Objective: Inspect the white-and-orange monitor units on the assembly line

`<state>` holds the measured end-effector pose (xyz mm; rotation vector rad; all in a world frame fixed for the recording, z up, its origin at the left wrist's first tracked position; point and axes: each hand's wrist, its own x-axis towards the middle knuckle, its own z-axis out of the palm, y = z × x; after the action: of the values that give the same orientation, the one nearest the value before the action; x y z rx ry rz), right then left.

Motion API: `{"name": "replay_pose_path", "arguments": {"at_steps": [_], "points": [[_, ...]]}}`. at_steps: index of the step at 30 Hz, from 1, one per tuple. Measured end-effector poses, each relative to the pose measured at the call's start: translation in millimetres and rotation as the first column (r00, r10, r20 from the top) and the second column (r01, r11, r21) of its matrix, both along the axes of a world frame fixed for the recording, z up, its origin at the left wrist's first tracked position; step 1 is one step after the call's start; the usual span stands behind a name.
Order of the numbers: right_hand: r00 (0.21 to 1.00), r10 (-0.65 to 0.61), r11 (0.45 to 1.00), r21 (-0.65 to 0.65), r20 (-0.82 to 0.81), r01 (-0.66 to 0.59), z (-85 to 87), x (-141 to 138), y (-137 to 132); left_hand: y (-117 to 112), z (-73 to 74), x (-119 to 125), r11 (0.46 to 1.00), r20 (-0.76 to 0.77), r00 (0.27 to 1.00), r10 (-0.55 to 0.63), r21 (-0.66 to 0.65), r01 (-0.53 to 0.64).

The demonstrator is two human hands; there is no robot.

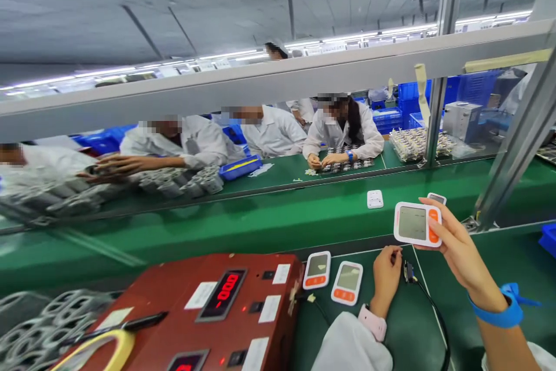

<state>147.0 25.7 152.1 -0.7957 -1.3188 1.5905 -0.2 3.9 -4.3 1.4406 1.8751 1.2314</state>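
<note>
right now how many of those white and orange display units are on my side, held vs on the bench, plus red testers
white and orange units in the right hand: 1
white and orange units lying on the bench: 2
red tester box: 1
total: 4

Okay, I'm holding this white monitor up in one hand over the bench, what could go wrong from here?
1. The right hand grips the monitor only by its edge, in the air above the belt; it could slip and drop.
2. The cable runs between both arms; a forearm might snag it and tug the plug beside the left hand.
3. Two monitors lie loose close to the left hand and could get knocked.
</note>
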Motion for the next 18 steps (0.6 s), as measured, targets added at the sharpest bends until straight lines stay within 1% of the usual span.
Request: {"name": "replay_pose_path", "arguments": {"at_steps": [3,11,18], "points": [[1.0,0.024,1.0,-0.02,-0.015,-0.024,2.7,2.5,-0.3,0.1,1.2,0.6,1.0,0.007,1.0,0.006,-0.001,-0.006],[0.999,0.025,0.999,-0.027,-0.029,-0.026,4.0,2.9,-0.4,0.4,6.3,1.2,1.0,0.021,1.0,0.008,-0.018,-0.008],[1.0,0.004,0.999,-0.042,0.012,-0.004,5.1,1.9,-0.7,0.7,3.8,1.9,1.0,0.017,1.0,0.01,-0.003,-0.01]]}}
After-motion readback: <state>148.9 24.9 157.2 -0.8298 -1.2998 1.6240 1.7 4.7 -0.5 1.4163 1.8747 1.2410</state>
